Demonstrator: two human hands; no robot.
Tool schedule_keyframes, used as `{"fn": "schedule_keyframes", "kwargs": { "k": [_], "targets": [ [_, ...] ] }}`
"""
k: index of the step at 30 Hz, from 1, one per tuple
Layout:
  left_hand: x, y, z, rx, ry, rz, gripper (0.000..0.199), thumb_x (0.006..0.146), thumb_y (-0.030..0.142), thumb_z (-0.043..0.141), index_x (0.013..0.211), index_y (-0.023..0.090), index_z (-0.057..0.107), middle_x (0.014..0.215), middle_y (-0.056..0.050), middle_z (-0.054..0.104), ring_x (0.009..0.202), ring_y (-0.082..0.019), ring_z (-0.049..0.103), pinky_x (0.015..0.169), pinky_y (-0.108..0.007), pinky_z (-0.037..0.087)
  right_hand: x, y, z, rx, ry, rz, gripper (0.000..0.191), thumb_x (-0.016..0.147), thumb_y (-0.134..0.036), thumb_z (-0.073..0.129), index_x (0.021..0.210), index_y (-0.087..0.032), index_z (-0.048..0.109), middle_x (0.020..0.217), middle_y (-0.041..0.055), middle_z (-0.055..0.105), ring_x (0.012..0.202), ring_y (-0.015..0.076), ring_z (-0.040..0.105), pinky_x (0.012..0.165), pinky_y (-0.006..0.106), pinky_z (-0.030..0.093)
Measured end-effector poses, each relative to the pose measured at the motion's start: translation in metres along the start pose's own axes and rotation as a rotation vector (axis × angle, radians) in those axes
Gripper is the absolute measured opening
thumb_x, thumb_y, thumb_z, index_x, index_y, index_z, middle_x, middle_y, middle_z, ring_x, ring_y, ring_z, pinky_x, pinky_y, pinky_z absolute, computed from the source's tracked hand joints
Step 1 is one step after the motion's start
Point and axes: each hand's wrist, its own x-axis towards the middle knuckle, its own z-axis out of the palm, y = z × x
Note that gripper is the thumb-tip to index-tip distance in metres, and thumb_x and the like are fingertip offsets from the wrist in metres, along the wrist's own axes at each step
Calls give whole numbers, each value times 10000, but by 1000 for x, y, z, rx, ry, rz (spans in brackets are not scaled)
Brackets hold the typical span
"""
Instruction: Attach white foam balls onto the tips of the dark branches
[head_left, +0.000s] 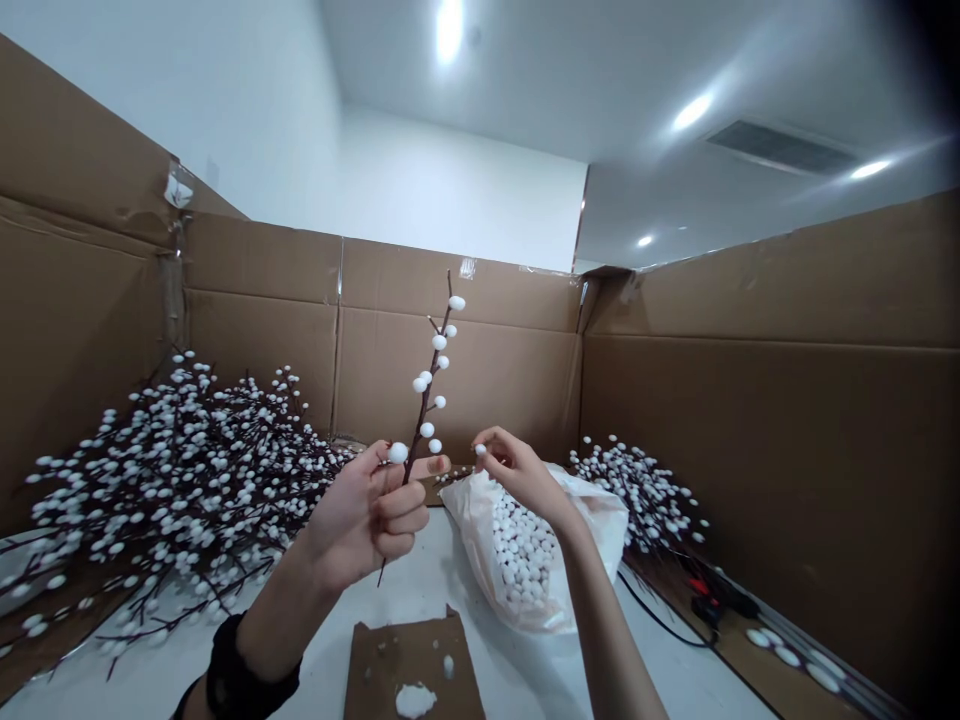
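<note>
My left hand (pixel 375 510) is closed around the lower part of a dark brown twig (pixel 424 410), which stands nearly upright with several white balls along it. One white ball (pixel 397 453) sits by the left thumb tip. To the right, my right hand (pixel 517 470) pinches a single white ball (pixel 481 450) between thumb and fingertips, apart from the twig. Below that hand, a white plastic bag (pixel 480 540) lies open, full of loose white balls (pixel 525 550), partly hidden by my right forearm.
A large heap of white-balled twigs (pixel 180 480) lies at left, a smaller bunch (pixel 637 490) at right. A cardboard piece (pixel 375 660) with a white blob (pixel 415 700) lies in front. Cardboard walls (pixel 787 450) surround the white table (pixel 322 640). A black cable (pixel 660 622) runs at right.
</note>
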Motion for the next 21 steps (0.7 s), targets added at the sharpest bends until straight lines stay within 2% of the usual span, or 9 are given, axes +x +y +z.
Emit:
{"fn": "schedule_keyframes", "kwargs": {
  "k": [4, 6, 9, 11, 16, 21],
  "targets": [
    [3, -4, -7, -25, -124, -72, 403, 926, 318, 304, 769, 92, 599, 475, 96, 82, 416, -65, 50, 360, -161, 58, -11, -32, 3, 497, 19, -221, 135, 866, -296, 481, 965, -213, 520, 786, -2, 553, 757, 144, 539, 656, 249, 402],
    [4, -6, -10, -1, -134, -90, 348, 914, 334, 357, 767, 110, 580, 475, 100, 73, 418, -68, 41, 354, -158, 56, -17, -45, 4, 626, 31, -257, 97, 842, -239, 497, 924, -211, 542, 804, -5, 515, 754, 135, 512, 667, 248, 397],
    [7, -8, -13, 48, -130, -133, 300, 887, 369, 425, 758, 134, 558, 475, 104, 59, 425, -71, 23, 342, -149, 53, -27, -61, 4, 701, -18, -243, 127, 834, -169, 462, 906, -214, 557, 865, -1, 519, 799, 130, 502, 723, 249, 408],
    [9, -11, -13, 66, -148, -167, 269, 862, 362, 469, 750, 135, 560, 476, 105, 53, 426, -68, 15, 341, -145, 42, -32, -68, 5, 755, -58, -222, 114, 860, -199, 455, 895, -215, 563, 873, -1, 527, 803, 127, 509, 730, 245, 423],
    [14, -16, -11, 78, -168, -250, 264, 824, 355, 504, 672, 144, 545, 460, 105, 34, 417, -65, 2, 319, -136, 22, -37, -76, 14, 854, -27, -165, 235, 869, -415, 524, 768, -203, 532, 712, -17, 488, 639, 110, 484, 527, 199, 419],
    [16, -19, -14, 127, -203, -281, 289, 809, 410, 537, 713, 140, 580, 413, 115, 36, 379, -57, -11, 290, -135, 10, -35, -77, 20, 980, -77, -120, 267, 836, -460, 583, 792, -200, 545, 669, -30, 479, 543, 76, 442, 384, 147, 313]
  ]
}}
